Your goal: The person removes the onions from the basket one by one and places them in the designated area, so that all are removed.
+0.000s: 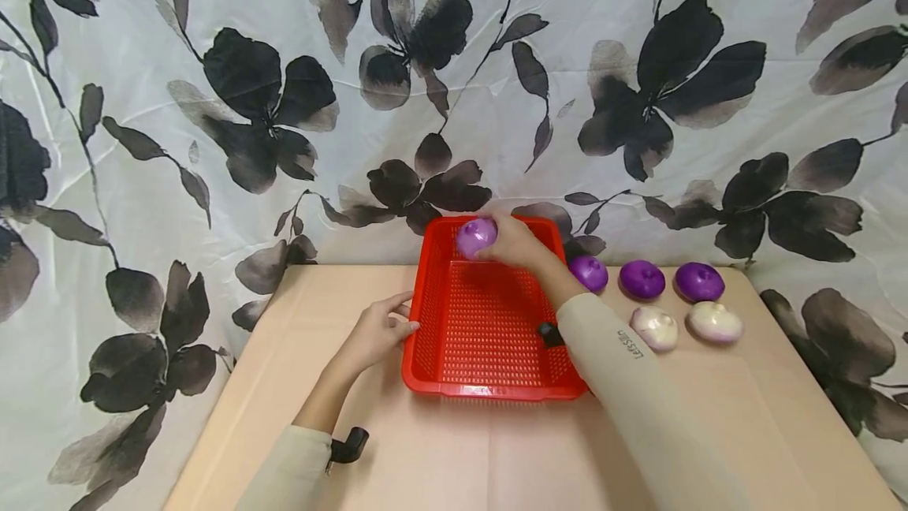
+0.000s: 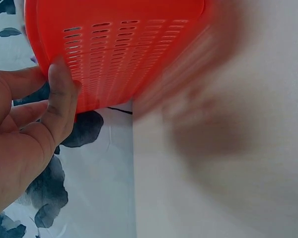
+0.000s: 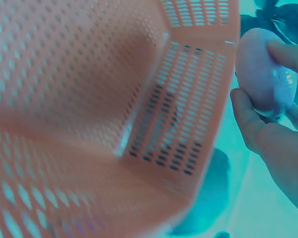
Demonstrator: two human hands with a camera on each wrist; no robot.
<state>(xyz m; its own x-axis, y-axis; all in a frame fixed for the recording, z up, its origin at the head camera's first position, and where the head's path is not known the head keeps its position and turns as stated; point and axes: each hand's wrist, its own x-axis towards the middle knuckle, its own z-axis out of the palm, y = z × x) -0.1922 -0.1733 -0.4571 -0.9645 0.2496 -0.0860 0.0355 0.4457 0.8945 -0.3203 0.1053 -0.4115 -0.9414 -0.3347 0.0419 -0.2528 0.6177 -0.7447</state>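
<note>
My right hand (image 1: 516, 241) grips a shiny purple onion (image 1: 475, 237) over the far end of a red perforated plastic basket (image 1: 496, 391). In the right wrist view, fingers and thumb curl round the onion (image 3: 260, 69) just beyond the basket's rim (image 3: 208, 144); colours are off there. My left hand (image 1: 379, 330) pinches the basket's left side. Close up in the left wrist view, the left hand's fingers (image 2: 59, 99) press against the slotted wall (image 2: 109, 59), and the basket stands tilted above the table. Nothing lies on the visible part of its bottom.
Right of the basket, three purple onions (image 1: 641, 280) lie in a row along the table's back edge. Two whitish onions (image 1: 654, 328) sit in front of them. Behind the table (image 1: 468, 456) hangs a white cloth (image 1: 525, 148) with dark flowers.
</note>
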